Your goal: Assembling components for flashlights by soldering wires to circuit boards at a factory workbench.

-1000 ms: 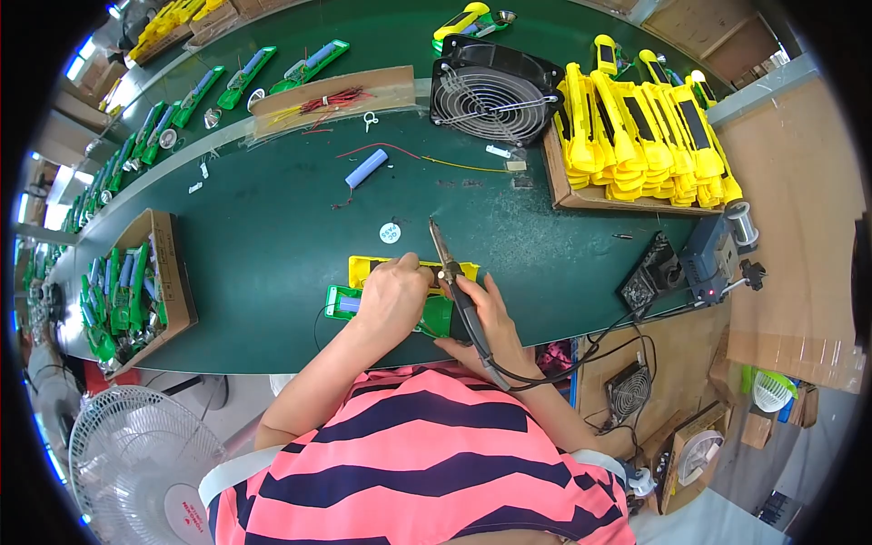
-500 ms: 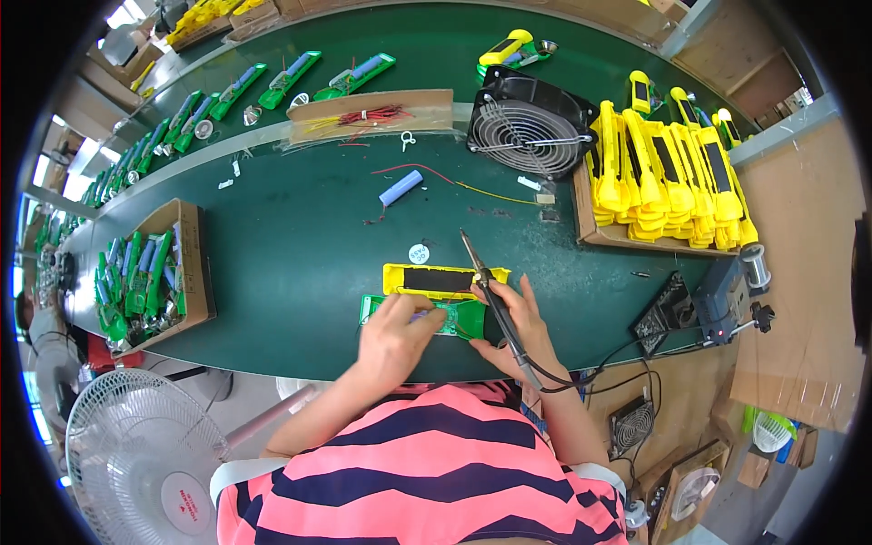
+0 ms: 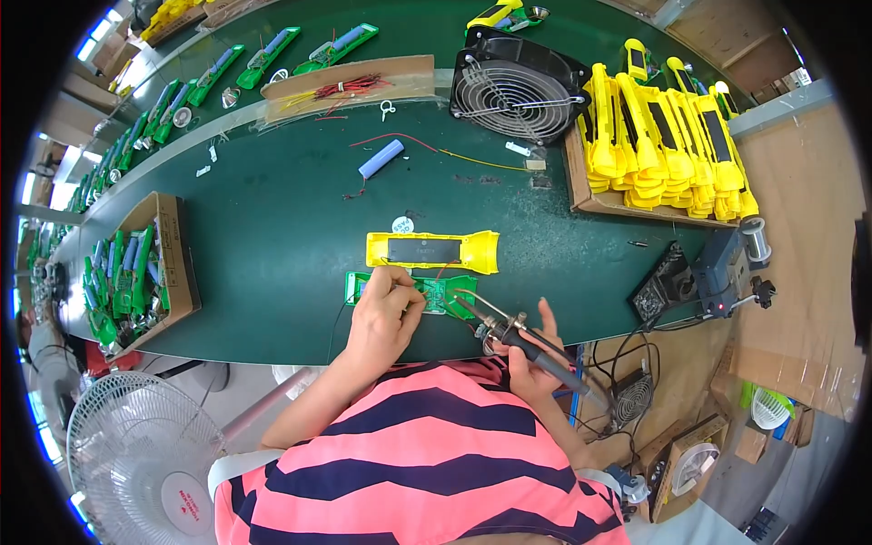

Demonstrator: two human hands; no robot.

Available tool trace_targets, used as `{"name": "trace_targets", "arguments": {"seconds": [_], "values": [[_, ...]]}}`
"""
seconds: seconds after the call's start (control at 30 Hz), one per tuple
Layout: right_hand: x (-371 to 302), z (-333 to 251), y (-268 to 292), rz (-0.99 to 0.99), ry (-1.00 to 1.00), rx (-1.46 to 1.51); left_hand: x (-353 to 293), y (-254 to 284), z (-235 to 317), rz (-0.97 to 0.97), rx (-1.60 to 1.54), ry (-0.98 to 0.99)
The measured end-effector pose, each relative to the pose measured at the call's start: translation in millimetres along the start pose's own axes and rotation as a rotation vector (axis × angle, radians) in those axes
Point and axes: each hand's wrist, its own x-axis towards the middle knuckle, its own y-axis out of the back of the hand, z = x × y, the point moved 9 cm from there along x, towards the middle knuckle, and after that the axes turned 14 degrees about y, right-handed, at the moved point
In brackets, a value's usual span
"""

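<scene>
My right hand (image 3: 534, 361) is closed around a soldering iron (image 3: 529, 347), whose thin tip points left over the circuit board (image 3: 436, 295) of a green flashlight housing half (image 3: 464, 307). At that housing's left part, my left hand (image 3: 386, 318) rests with its fingers pinched together; what lies between the fingertips is hidden. A dark wire hangs beside this hand. Just beyond lies a yellow housing half (image 3: 480, 252) with a black panel (image 3: 424, 250), and a thin red wire (image 3: 447, 269) runs between the two halves. A round white sticker (image 3: 402, 224) is behind the yellow half.
A blue battery cell (image 3: 381, 158) and a red-yellow wire lie farther back, before a black fan (image 3: 518, 95). Boxes hold yellow housings (image 3: 668, 136) at right and green assemblies (image 3: 127, 272) at left. A solder station (image 3: 724, 282) stands at the right edge.
The soldering iron has swung from pointing away to pointing left, its tip now over the green housing. My right hand has moved back toward me, off the housings. My left hand stays on the green half.
</scene>
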Motion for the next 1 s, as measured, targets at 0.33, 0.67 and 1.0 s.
{"name": "trace_targets", "arguments": {"seconds": [0.33, 0.67, 1.0], "values": [[-24, 16, -12, 0.03, -0.08, 0.034, -2, 2, -2, 0.04, 0.0, -0.01], [-35, 27, -16, -0.002, -0.096, 0.103, 0, 1, 1, 0.041, -0.015, -0.001], [-24, 14, -19, -0.104, -0.03, 0.006, 3, 0, 2, 0.01, -0.032, 0.012]]}}
